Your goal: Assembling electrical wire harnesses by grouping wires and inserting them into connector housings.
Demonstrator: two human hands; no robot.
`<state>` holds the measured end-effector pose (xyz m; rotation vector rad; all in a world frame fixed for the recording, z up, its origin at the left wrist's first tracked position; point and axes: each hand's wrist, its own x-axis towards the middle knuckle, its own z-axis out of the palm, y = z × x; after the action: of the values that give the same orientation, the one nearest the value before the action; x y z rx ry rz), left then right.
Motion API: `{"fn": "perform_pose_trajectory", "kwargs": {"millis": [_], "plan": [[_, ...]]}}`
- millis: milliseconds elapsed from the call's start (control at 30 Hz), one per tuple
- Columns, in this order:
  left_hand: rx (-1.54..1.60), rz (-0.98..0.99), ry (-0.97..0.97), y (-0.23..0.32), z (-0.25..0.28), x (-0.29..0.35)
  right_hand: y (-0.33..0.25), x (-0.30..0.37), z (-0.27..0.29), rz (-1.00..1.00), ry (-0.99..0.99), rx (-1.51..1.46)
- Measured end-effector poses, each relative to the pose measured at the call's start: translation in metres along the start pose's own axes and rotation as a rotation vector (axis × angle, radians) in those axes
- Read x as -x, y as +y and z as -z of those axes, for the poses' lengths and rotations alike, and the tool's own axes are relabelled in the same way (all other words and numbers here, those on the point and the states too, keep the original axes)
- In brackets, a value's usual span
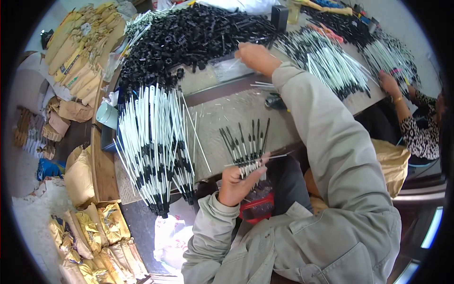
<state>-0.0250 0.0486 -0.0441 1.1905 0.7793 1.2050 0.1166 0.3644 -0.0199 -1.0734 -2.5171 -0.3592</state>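
Observation:
My left hand (pixel 236 183) is closed round a bundle of thin rods (pixel 249 146) near the table's front edge. The rods fan out upward, with slim black tips and white sections. One thin stick lies crosswise at the fingers. My right hand (pixel 257 57) reaches over the far part of the table, at the front of a large heap of small black parts (pixel 198 35). Its fingers are pinched together; whatever is between them is too small to make out. Below that hand lies a clear plastic sheet or bag (pixel 231 69).
At left, white sticks with black ends (pixel 153 128) stack up beside a pale green cup (pixel 108 115). More sticks (pixel 326 61) lie at right, where a co-worker's hand (pixel 390 84) works. Paper-wrapped bundles (pixel 90 45) are piled left; gold packets (pixel 97 241) sit low left.

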Motion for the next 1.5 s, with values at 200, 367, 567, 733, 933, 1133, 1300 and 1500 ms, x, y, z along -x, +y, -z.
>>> {"fn": "perform_pose_trajectory", "kwargs": {"millis": [200,367,567,733,933,1133,1300,1500], "plan": [[-0.030,0.045,-0.004,0.006,0.005,0.001,-0.008,-0.019,-0.020,0.191,-0.045,0.146],[-0.041,0.011,0.017,0.003,0.003,-0.006,0.001,-0.018,-0.016,0.367,0.186,0.202],[-0.071,0.044,0.058,0.009,-0.006,-0.009,0.007,-0.015,-0.015,0.319,0.173,0.274],[-0.031,0.054,0.103,0.009,-0.013,-0.002,0.001,-0.008,-0.028,0.273,0.095,0.254],[-0.074,0.086,0.123,0.015,-0.012,-0.004,-0.005,-0.008,-0.005,0.157,0.147,-0.026],[-0.071,0.041,0.104,0.012,-0.005,-0.008,-0.070,0.073,0.093,-0.141,-0.079,-1.389],[-0.061,0.040,0.109,0.012,-0.010,-0.008,-0.100,0.149,0.130,0.222,0.339,-0.723],[-0.082,0.058,0.123,0.013,-0.016,-0.005,-0.102,0.167,0.131,0.071,0.348,-0.510]]}}
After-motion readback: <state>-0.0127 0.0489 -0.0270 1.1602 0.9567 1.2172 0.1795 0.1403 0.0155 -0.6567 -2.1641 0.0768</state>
